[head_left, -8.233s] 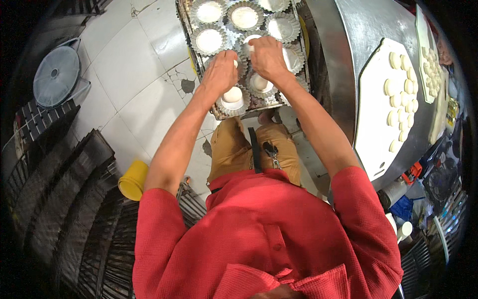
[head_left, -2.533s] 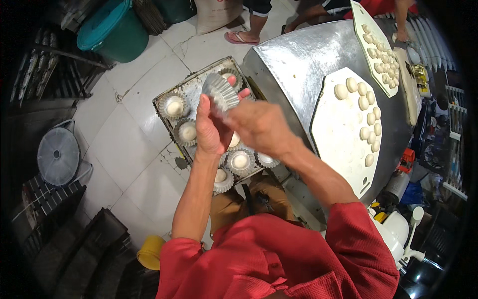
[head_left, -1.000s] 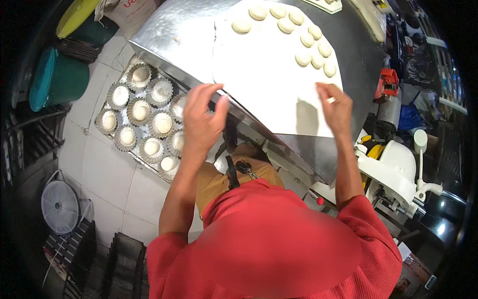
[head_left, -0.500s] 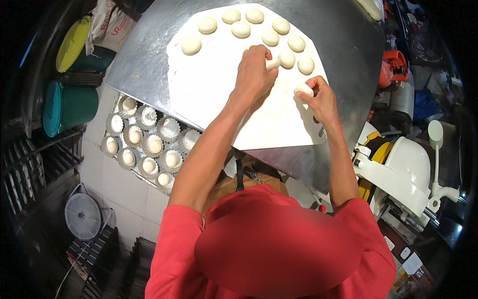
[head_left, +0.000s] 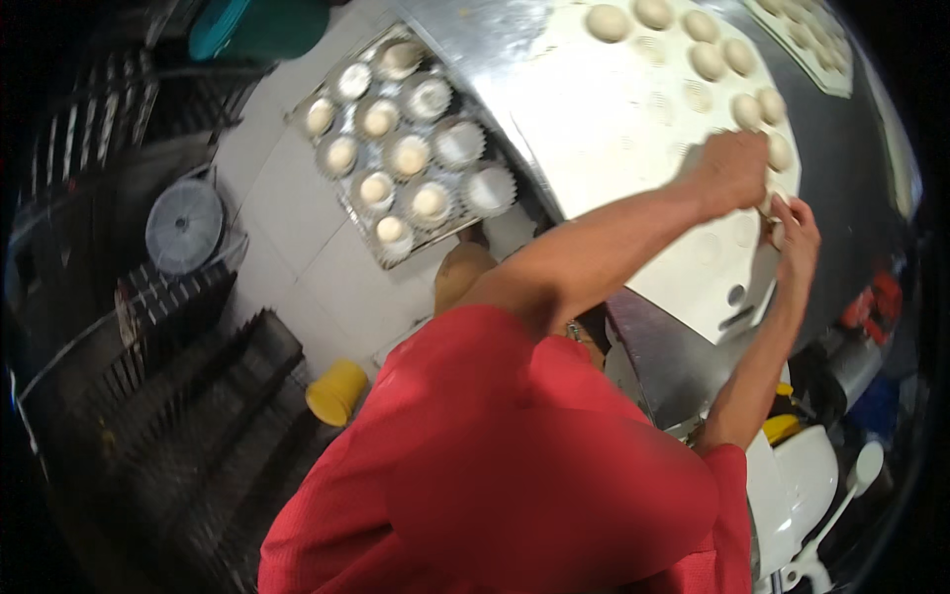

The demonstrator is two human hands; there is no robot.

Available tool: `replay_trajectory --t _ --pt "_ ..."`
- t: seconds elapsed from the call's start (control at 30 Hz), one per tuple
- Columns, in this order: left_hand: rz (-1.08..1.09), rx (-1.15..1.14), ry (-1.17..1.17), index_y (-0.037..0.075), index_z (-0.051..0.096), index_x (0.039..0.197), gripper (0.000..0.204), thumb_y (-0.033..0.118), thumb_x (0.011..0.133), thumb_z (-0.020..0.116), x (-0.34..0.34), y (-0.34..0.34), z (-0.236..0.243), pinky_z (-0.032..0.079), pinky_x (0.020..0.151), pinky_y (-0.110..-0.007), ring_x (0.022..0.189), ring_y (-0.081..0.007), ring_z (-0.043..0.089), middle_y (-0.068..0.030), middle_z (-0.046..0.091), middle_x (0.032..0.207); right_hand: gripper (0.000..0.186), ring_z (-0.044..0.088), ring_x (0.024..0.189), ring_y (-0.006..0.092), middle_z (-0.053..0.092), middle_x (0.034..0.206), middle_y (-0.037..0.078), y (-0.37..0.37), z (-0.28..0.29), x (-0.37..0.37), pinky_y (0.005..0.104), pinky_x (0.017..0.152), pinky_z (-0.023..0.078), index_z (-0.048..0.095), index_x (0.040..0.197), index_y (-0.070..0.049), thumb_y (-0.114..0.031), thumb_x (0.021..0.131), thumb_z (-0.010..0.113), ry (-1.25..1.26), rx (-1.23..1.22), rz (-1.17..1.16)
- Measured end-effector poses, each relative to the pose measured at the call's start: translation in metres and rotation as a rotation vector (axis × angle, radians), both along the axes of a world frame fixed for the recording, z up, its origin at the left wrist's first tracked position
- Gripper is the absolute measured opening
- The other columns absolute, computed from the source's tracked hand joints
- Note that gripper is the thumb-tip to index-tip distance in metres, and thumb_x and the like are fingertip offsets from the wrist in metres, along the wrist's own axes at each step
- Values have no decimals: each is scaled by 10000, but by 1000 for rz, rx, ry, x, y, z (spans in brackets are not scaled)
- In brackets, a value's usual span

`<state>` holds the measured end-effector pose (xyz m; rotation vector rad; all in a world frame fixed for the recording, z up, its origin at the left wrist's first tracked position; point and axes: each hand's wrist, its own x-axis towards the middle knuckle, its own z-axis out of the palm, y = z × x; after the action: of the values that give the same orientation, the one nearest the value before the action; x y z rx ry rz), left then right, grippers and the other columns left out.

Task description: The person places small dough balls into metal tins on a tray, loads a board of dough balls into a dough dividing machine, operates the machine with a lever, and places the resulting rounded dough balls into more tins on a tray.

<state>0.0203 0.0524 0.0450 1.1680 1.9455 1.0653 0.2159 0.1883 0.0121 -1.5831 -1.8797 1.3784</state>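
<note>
Several pale dough balls [head_left: 707, 61] lie on a white cutting board [head_left: 614, 148] set on a steel table. My left hand [head_left: 730, 172] is closed over the right part of the board, its fingers turned down and slightly blurred. Whatever it holds is hidden beneath it. One dough ball [head_left: 778, 152] sits right beside its knuckles. Just nearer to me, at the board's right edge, the fingers of my right hand [head_left: 795, 238] are bent around a dough ball [head_left: 778, 236], which is only partly visible. The two hands almost touch.
On the left, a metal tray [head_left: 341, 203] carries several fluted molds [head_left: 490, 188], many with a dough ball inside. A second white board [head_left: 831, 74] with dough stands at the far right. A white machine [head_left: 804, 475] is near my right elbow, a yellow bucket [head_left: 336, 392] on the floor.
The view has swung left, so the board and hands appear farther right and the tray nearer the middle. My left hand's dough ball, visible before, is now out of sight. My hands are closer together.
</note>
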Motion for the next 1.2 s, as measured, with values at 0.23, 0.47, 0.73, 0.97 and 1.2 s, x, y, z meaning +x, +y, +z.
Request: replay_trajectory --t 0.23,0.47,0.73,0.97,1.2 --pt "269 416 -118 48 658 1108 357 117 769 745 -64 -193 6 549 835 -375 938 -266 696 -135 698 1032 229 564 724 75 648 886 10 -131 79 -67 214 622 449 629 1010 -54 -128 867 793 76 221 215" --pt "594 -209 20 60 661 1099 301 162 830 746 -190 -349 -119 554 816 -373 900 -267 726 -138 742 1030 255 662 874 395 663 969 170 -365 -25 -201 453 761 526 599 1064 -36 -115 858 726 34 194 810" --pt "279 -277 357 42 660 1025 256 196 831 726 -230 -350 -199 541 774 -504 866 -423 686 -193 691 984 229 636 985 456 670 1057 210 -403 -156 -262 512 822 517 617 1093 -6 -97 890 671 -148 289 866" --pt "448 -34 149 9 583 1169 420 152 800 725 -239 -402 -187 510 876 -456 1020 -383 612 -193 564 1145 423 674 958 407 669 1061 243 -410 -129 -288 454 834 531 588 1204 -10 -218 855 703 -274 115 702" --pt "707 -46 30 -11 563 1241 461 142 825 688 -382 -469 -181 513 954 -450 1046 -401 669 -254 675 1185 343 658 856 301 652 1025 197 -428 -113 -322 396 763 520 571 1151 -1 -132 847 659 -205 -167 778"
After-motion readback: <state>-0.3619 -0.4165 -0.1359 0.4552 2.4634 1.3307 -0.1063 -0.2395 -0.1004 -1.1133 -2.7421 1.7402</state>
